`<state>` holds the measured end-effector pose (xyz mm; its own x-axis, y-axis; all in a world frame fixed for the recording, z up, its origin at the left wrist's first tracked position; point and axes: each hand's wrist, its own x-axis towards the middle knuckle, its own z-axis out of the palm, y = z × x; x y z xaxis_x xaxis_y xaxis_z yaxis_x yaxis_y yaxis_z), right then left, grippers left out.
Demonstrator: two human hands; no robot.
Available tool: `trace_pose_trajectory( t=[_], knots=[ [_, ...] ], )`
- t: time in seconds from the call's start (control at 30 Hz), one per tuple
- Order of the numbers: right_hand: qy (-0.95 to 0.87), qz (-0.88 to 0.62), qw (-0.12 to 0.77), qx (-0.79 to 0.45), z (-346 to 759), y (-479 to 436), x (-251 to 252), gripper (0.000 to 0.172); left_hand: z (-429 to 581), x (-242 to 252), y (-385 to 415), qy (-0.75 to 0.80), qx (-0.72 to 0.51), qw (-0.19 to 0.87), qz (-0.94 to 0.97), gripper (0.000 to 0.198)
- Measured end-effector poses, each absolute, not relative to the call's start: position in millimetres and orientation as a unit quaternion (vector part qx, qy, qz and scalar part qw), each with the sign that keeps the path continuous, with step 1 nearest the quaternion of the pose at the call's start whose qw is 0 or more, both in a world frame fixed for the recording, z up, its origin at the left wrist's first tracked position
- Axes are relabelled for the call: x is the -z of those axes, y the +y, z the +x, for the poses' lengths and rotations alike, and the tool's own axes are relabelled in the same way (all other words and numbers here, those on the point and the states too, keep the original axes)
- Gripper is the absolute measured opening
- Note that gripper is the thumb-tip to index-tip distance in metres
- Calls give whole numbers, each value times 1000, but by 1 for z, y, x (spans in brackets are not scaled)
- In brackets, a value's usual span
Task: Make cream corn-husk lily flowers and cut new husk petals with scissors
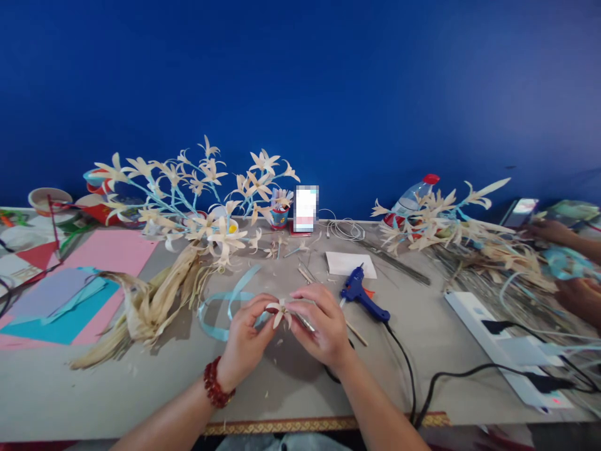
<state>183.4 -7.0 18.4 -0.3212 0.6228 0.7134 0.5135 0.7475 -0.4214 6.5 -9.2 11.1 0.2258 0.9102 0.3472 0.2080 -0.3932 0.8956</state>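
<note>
A small cream flower of dried husk petals (280, 315) is pinched in my left hand (247, 335), which wears a dark red bead bracelet (217, 383). My right hand (323, 326) is closed just to the right, its fingertips at the petals. A slim silvery tool (306, 322) lies within that hand; its kind is mostly hidden by the fingers. Behind my left hand, a light blue ribbon (239, 288) curls on the table. The blue glue gun (359, 294) rests to the right of my right hand.
Finished husk flower branches (176, 178) stand at the back left, others (444, 213) at the back right. Dried corn husks (145, 304) and coloured paper (94, 313) lie left. A power strip (498, 351) with cables sits right, near another person's hands (575, 300). A phone (305, 210) stands by the wall.
</note>
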Motion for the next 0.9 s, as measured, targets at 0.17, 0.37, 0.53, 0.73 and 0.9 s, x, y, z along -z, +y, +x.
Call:
trace_pose_trajectory(
  t=[0.17,0.37,0.53,0.73,0.9],
  knots=[
    [-833,-341,434,-15,188,-3,-22,24,5,-13,-11,410,-459,363,700,9],
    [-846,-339,412,11,191,-3,-22,23,6,-5,-11,416,-460,372,691,9],
    [-840,-341,423,8,190,-4,-23,24,6,-3,-10,412,-458,389,685,9],
    [-837,-345,424,-2,190,-4,-22,27,6,-5,-10,415,-462,384,683,9],
    [-834,-345,431,-2,189,-5,-22,27,7,-6,-10,413,-468,386,679,7]
  ],
)
